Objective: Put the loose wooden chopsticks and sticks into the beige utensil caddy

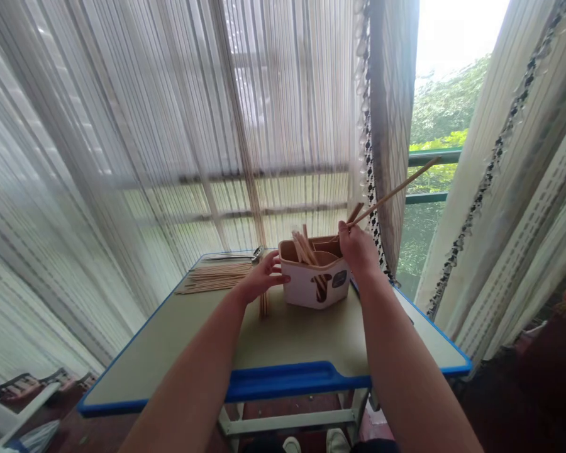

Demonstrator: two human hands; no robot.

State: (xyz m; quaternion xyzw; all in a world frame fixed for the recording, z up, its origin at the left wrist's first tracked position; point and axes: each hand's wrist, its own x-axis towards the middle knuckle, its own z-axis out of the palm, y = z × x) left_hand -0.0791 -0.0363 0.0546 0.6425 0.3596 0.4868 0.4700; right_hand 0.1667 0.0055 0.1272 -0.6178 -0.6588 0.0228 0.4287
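Observation:
A white chopstick holder (295, 290) with a brown rim and a dark cutout in front stands on the desk. Several utensils with pale handles (305, 250) rise from its left compartment. My left hand (263, 277) steadies the holder's left side, thumb on the front wall and fingers spread along the edge. Above the right rim, my right hand (358, 248) is closed on a long wooden chopstick (400, 187) that slants up to the right. A shorter, darker stick end (356, 212) shows beside that hand; whether it is held too, I cannot tell.
Several chopsticks (212, 279) lie side by side at the desk's left, with a metal ladle (257, 253) behind them. More sticks (264, 305) lie under my left hand. The desk (306, 343) has a blue edge. Striped curtains (183, 126) hang close behind it.

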